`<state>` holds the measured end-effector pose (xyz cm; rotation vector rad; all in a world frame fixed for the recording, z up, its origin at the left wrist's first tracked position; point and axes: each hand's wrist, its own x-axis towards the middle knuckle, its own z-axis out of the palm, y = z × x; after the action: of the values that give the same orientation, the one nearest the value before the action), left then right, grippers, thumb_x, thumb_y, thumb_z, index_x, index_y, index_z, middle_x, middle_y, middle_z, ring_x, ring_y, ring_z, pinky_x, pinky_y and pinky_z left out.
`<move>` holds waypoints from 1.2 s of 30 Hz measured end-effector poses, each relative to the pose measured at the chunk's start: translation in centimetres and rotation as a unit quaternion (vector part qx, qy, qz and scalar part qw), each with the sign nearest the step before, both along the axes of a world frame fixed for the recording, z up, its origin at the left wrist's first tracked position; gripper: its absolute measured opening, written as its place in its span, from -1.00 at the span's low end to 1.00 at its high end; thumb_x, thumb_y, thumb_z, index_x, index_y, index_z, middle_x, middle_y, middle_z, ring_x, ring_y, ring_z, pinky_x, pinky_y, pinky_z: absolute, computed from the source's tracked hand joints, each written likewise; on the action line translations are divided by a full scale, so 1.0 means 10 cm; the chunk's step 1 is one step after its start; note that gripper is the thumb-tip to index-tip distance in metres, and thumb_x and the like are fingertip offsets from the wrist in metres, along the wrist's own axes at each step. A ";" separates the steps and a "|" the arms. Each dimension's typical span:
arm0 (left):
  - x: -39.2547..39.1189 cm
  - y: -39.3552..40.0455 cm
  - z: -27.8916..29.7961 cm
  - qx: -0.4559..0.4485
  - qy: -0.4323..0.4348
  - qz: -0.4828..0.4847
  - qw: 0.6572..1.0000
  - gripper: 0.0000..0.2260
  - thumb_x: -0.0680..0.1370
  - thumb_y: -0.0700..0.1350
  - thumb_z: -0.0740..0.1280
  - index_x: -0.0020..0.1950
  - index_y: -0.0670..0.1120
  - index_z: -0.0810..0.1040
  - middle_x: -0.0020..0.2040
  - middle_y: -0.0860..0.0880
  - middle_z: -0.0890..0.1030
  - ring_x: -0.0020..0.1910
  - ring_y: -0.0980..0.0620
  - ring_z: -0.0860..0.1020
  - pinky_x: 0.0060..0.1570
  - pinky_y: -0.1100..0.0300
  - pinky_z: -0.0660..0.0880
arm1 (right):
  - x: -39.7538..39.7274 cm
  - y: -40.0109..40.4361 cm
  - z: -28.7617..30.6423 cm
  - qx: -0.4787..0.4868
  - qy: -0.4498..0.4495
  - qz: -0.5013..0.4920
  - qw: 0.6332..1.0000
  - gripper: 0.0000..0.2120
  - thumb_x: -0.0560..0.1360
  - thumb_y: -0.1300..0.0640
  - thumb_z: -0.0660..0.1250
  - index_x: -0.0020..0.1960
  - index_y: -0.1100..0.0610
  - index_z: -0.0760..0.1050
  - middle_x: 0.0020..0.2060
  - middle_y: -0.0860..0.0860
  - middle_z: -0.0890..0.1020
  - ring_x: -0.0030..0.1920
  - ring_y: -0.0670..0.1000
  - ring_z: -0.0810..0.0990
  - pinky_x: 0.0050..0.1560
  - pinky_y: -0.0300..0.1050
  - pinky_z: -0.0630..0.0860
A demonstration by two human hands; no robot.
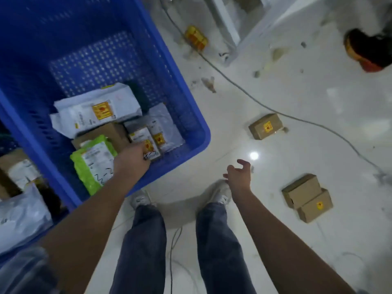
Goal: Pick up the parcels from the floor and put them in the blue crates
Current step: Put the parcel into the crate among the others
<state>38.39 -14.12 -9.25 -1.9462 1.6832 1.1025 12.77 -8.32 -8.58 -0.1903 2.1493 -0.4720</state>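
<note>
A large blue crate (197, 132) stands at the upper left. It holds a white mailer (95, 109), a green padded bag (93, 162), a grey bag and brown boxes. My left hand (131, 160) reaches into the crate's near corner and grips the near end of a small labelled parcel (142, 139); my fingers are hidden behind the hand. My right hand (238, 175) hangs over the floor with its fingers spread, holding nothing. On the floor to the right lie a brown box (266, 126) and two brown boxes side by side (301, 190), (316, 206).
A yellow parcel (196, 37) lies farther away by white furniture legs. A thin cable (233, 81) runs across the white floor. A second crate (21, 200) with parcels sits at the lower left. A dark and red object (369, 49) is at the top right. My feet are below the crate's corner.
</note>
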 end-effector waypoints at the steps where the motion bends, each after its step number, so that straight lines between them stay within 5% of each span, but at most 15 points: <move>1: -0.20 0.00 0.01 -0.018 0.008 -0.004 1.000 -0.86 0.51 -0.19 0.28 0.06 -0.15 0.51 0.02 -0.18 0.58 -0.01 -0.21 0.55 -0.14 0.05 0.47 | -0.15 0.12 -0.05 0.021 -0.010 0.019 1.000 -0.61 0.52 0.25 0.18 0.33 0.14 0.25 -0.27 0.01 0.48 -0.15 0.12 0.54 -0.09 -0.01 0.51; 7: -1.40 0.29 0.02 -0.033 0.061 -0.011 0.998 -0.86 0.48 -0.22 0.30 0.03 -0.13 0.52 0.04 -0.14 0.59 0.06 -0.16 0.55 -0.02 0.06 0.43 | -0.85 0.89 -0.16 0.134 -0.077 0.096 0.983 -0.65 0.52 0.17 0.22 0.29 0.16 0.31 -0.09 0.10 0.53 -0.06 0.16 0.59 -0.09 -0.03 0.49; 12: -2.38 0.34 0.07 0.025 0.063 -0.047 0.997 -0.87 0.50 -0.20 0.28 0.03 -0.11 0.50 0.05 -0.10 0.56 0.00 -0.10 0.55 -0.13 0.16 0.36 | -1.56 1.15 -0.07 0.172 -0.126 -0.029 0.977 -0.80 0.49 0.23 0.24 0.11 0.19 0.35 -0.29 0.10 0.52 -0.35 0.11 0.51 -0.28 -0.08 0.44; 20: -3.52 -0.28 0.04 0.029 0.084 -0.128 0.988 -0.87 0.54 -0.16 0.25 0.07 -0.11 0.49 0.09 -0.09 0.56 0.04 -0.09 0.54 0.03 0.06 0.47 | -2.51 0.65 0.02 0.075 -0.136 -0.149 0.977 -0.94 0.57 0.28 0.16 0.03 0.21 0.37 -0.35 0.09 0.48 -0.40 0.01 0.45 -0.36 -0.19 0.37; 29: -3.75 -1.07 -0.43 0.132 -0.057 -0.281 0.949 -0.71 0.61 -0.03 0.14 0.16 -0.22 0.45 0.16 -0.20 0.55 0.13 -0.16 0.52 0.09 0.05 0.43 | -2.97 0.08 -0.28 0.115 -0.174 -0.165 0.964 -0.74 0.51 0.41 0.01 -0.03 0.22 0.44 -0.38 0.12 0.48 -0.41 0.03 0.44 -0.38 -0.20 0.33; 36: -4.23 -1.63 -0.87 0.122 -0.068 -0.394 0.908 -0.74 0.60 -0.08 0.15 0.22 -0.18 0.43 0.18 -0.14 0.54 0.12 -0.11 0.52 -0.05 0.15 0.37 | -3.30 -0.41 -0.77 0.098 -0.146 -0.231 0.957 -0.70 0.47 0.42 0.02 -0.12 0.22 0.50 -0.38 0.12 0.52 -0.39 0.01 0.45 -0.35 -0.21 0.34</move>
<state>-3.88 -30.42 -17.90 -0.9826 1.8674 0.7757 -20.21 -12.46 -16.29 0.4769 1.9230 -0.5098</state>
